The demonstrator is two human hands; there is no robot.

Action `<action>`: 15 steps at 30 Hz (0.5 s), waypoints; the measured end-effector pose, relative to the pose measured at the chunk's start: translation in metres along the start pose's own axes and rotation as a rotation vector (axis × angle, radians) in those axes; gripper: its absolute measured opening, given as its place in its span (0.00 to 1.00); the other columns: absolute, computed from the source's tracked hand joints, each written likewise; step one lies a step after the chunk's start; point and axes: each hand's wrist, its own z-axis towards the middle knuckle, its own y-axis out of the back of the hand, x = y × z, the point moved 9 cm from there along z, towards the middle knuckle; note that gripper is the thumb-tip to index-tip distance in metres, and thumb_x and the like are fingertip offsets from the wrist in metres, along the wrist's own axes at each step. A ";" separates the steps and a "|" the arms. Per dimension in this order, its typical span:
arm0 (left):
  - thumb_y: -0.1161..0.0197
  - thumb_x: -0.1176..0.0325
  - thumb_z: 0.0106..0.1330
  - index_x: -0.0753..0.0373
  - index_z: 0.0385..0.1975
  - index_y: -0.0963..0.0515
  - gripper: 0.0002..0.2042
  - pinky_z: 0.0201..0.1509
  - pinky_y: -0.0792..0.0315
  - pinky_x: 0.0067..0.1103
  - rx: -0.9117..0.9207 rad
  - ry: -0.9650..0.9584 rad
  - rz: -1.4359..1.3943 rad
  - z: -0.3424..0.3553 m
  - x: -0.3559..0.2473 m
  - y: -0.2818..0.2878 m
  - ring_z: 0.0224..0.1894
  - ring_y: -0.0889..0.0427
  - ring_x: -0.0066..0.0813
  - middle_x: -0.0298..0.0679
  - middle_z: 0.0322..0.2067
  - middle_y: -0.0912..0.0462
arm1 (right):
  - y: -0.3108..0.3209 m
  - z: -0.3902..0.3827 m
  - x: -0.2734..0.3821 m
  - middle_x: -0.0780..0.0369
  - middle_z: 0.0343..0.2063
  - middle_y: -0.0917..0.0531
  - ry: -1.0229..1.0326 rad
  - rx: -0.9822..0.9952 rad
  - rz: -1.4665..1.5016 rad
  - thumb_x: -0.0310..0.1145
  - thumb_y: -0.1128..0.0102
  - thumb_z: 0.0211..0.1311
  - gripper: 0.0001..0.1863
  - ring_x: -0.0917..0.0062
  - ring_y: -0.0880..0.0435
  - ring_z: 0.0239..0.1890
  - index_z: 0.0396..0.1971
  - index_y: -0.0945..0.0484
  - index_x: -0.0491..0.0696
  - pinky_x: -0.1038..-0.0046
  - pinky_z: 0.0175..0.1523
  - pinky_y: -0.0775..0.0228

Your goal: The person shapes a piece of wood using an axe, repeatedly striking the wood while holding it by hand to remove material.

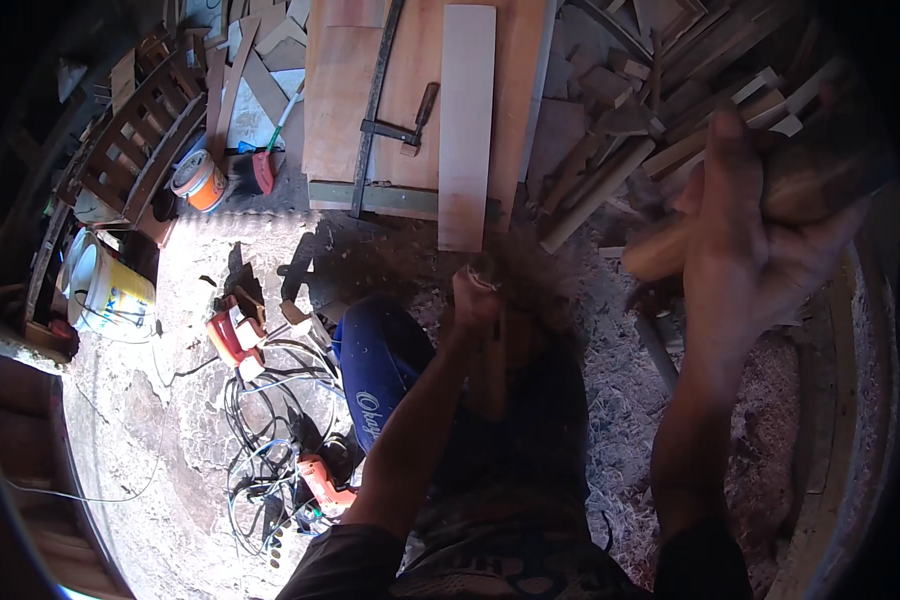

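My right hand (735,225) is raised at the right, its fingers wrapped round a thick, rounded piece of wood (660,248). The wood is pale at its near end and dark at the far one. My left hand (477,298) is closed just below the near end of a long pale board (467,130). What it grips is dim and mostly hidden by the fingers. The board lies lengthwise on a wooden worktop (340,130) and juts past its near edge. To its left, a metal bar clamp (372,130) with a dark handle sits on the worktop.
Offcuts (610,100) are heaped at the far right. On the floor at the left are an orange bucket (200,182), a white bucket (115,290), a red-headed brush (263,172), tangled cables (260,420) and an orange power tool (322,485). Shavings (620,450) cover the floor at right.
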 end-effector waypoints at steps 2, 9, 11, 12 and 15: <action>0.34 0.73 0.57 0.67 0.40 0.20 0.11 0.41 0.23 0.24 0.048 0.035 0.002 -0.016 0.001 -0.003 0.37 0.19 0.21 0.34 0.34 0.16 | -0.026 -0.044 -0.025 0.57 0.32 0.18 -0.104 0.324 -0.312 0.20 0.39 0.59 0.35 0.71 0.18 0.25 0.67 0.41 0.47 0.71 0.34 0.23; 0.36 0.72 0.60 0.67 0.47 0.22 0.16 0.48 0.24 0.24 0.059 -0.206 -0.064 -0.045 -0.048 -0.004 0.48 0.18 0.25 0.39 0.44 0.16 | -0.031 -0.185 -0.082 0.45 0.35 0.18 -0.336 1.046 -0.526 0.24 0.40 0.54 0.35 0.48 0.16 0.38 0.65 0.39 0.46 0.51 0.44 0.25; 0.37 0.76 0.58 0.68 0.45 0.20 0.14 0.45 0.24 0.22 0.121 -0.218 0.048 -0.020 -0.044 -0.010 0.45 0.18 0.22 0.37 0.42 0.15 | -0.030 -0.168 -0.083 0.44 0.33 0.17 -0.317 0.956 -0.501 0.25 0.41 0.56 0.34 0.47 0.17 0.37 0.65 0.39 0.46 0.50 0.40 0.24; 0.39 0.77 0.57 0.68 0.45 0.21 0.15 0.46 0.24 0.22 0.116 -0.102 -0.040 -0.001 -0.032 -0.010 0.44 0.18 0.22 0.37 0.41 0.15 | -0.034 -0.159 -0.087 0.44 0.33 0.17 -0.327 0.914 -0.499 0.26 0.40 0.56 0.35 0.47 0.17 0.36 0.66 0.40 0.46 0.50 0.40 0.24; 0.40 0.75 0.58 0.69 0.45 0.21 0.15 0.46 0.24 0.23 0.037 -0.137 -0.077 0.010 -0.032 -0.006 0.42 0.18 0.22 0.37 0.40 0.14 | -0.055 -0.151 -0.110 0.44 0.33 0.18 -0.286 0.985 -0.568 0.27 0.40 0.57 0.38 0.46 0.17 0.36 0.68 0.43 0.47 0.50 0.40 0.25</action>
